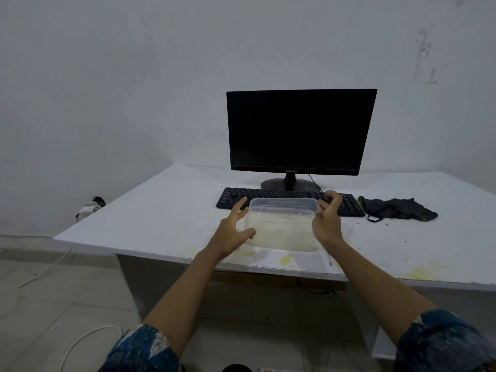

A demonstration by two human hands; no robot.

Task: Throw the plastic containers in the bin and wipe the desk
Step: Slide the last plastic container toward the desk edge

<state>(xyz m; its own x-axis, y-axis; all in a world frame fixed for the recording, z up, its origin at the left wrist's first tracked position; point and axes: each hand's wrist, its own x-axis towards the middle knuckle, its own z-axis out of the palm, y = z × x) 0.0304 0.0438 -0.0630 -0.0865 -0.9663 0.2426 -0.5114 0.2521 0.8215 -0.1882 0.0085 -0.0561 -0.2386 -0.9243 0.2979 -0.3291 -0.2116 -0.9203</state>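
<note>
A clear rectangular plastic container (281,226) stands on the white desk (161,210), near its front edge and in front of the keyboard. My left hand (233,232) is at the container's left side, fingers spread, thumb close to its lower left corner. My right hand (327,221) is at the right side, fingers curled and apart around the rim. Whether either hand touches the container is not clear. A dark crumpled cloth (397,209) lies on the desk at the right. Yellow stains (285,260) mark the desk's front edge. No bin is in view.
A black monitor (298,132) stands at the back of the desk, with a black keyboard (290,201) in front of it. A white plug and socket (91,206) sit by the wall at the left. White cables (80,342) lie on the tiled floor.
</note>
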